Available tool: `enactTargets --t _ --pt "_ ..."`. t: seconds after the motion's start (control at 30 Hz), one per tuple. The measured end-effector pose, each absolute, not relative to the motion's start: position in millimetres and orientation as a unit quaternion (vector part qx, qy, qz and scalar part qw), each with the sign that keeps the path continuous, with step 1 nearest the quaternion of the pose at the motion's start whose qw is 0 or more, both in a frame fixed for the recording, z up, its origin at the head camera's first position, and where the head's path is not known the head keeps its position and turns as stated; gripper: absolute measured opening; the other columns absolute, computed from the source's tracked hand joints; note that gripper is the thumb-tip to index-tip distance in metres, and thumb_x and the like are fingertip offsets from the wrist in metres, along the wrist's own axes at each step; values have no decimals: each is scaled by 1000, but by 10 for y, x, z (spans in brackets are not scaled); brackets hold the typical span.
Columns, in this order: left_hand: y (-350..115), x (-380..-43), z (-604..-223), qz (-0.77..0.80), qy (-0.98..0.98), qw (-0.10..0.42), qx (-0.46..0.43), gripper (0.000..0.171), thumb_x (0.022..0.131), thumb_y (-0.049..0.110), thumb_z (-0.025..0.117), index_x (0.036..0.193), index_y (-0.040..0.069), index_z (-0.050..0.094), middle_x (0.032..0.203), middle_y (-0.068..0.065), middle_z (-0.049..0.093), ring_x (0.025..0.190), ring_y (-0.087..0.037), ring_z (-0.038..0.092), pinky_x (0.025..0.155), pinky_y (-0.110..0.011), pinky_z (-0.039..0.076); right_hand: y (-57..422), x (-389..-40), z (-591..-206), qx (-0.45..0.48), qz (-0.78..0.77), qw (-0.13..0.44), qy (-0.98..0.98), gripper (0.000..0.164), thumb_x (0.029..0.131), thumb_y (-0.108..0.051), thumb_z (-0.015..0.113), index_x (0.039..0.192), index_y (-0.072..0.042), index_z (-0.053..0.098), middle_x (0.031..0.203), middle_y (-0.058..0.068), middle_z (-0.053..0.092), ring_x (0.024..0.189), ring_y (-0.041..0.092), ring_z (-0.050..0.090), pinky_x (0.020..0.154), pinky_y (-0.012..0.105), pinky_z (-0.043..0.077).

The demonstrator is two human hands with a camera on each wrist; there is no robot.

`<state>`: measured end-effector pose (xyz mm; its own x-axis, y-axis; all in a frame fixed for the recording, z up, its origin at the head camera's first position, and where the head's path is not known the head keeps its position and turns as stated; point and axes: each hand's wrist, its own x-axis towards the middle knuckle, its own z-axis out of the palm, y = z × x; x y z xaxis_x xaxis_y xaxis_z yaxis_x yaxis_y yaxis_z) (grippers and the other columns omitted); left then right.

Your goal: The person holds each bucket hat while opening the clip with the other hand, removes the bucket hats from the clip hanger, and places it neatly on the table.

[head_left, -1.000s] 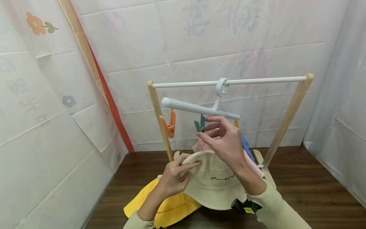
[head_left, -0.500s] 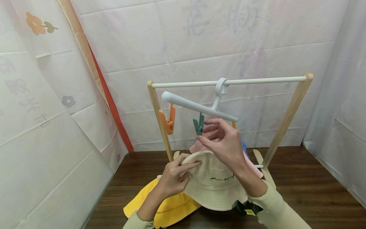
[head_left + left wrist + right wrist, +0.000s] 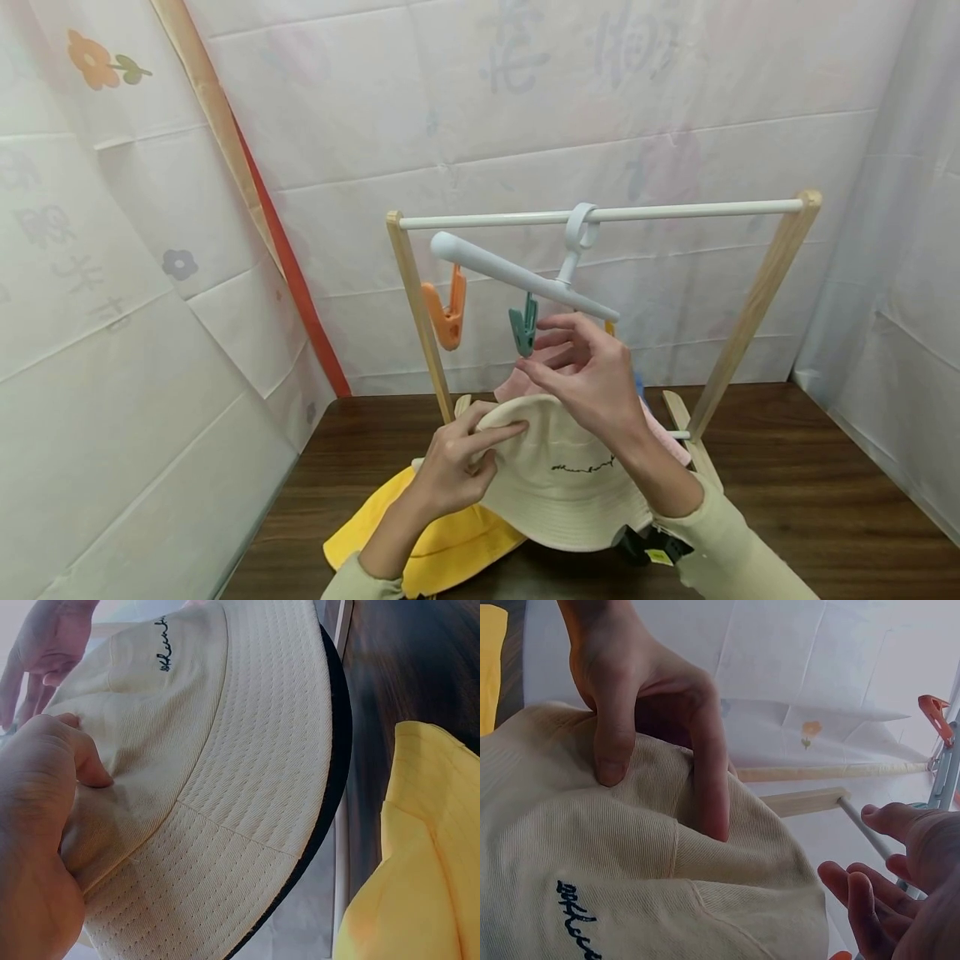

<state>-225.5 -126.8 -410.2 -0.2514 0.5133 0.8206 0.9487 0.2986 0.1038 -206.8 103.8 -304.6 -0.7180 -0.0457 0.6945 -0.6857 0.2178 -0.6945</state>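
In the head view the left hand (image 3: 457, 467) pinched the crown of the cream hat (image 3: 566, 500) between thumb and fingers, at the hat's left side. The right hand (image 3: 588, 367) hung above the crown, its thumb and fingers parted just beside the green clip (image 3: 523, 329); whether a fingertip touched the clip could not be told. The right wrist view showed what the head view hid: those fingers loosely bent with nothing between them, and the folds gathered in the crown under the left hand. Only the left wrist view gave the black underside (image 3: 343, 712) of the hat's brim, and it showed the stitched rows along the brim closely.

The cream hat was held near the middle of the scene, over part of the yellow hat (image 3: 450, 550), which lay to the near left. The hollow of the cream hat faced away, so its inside could not be seen. Beyond, the white hanger (image 3: 510, 271) hung tilted from the white rod (image 3: 690, 212), its left end higher, with the orange clip (image 3: 448, 317) at left and the yellow clip (image 3: 610, 327) at right. Pink cloth (image 3: 516, 385) and a bit of blue cloth (image 3: 640, 385) showed on the far side, partly covered by the right hand and the cream hat
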Motion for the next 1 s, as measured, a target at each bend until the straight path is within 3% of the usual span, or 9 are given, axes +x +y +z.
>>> enactTargets --t 0.37,0.5,1.0 --pt "-1300 -2243 -4069 -313 -718 359 -508 74 71 -24 67 135 10 81 132 -14 72 82 -13 53 62 -9 29 1088 -2072 -3049 247 565 287 -733 47 86 2 95 128 0 75 107 20 84 81 7 80 76 25 67" --pt "-1320 -2246 -4073 -318 -717 359 -506 74 71 -24 67 135 9 81 132 -14 72 92 -16 60 64 -9 32 1099 -2066 -3052 242 563 284 -737 45 86 1 95 128 1 76 107 20 85 80 7 79 75 25 67" --pt "-1398 -2205 -4067 -326 -720 359 -496 74 70 -25 68 134 8 81 132 -17 73 82 -13 55 64 -8 34 1194 -2002 -3079 234 564 260 -749 40 89 2 92 126 -3 77 111 20 85 82 5 80 75 25 66"
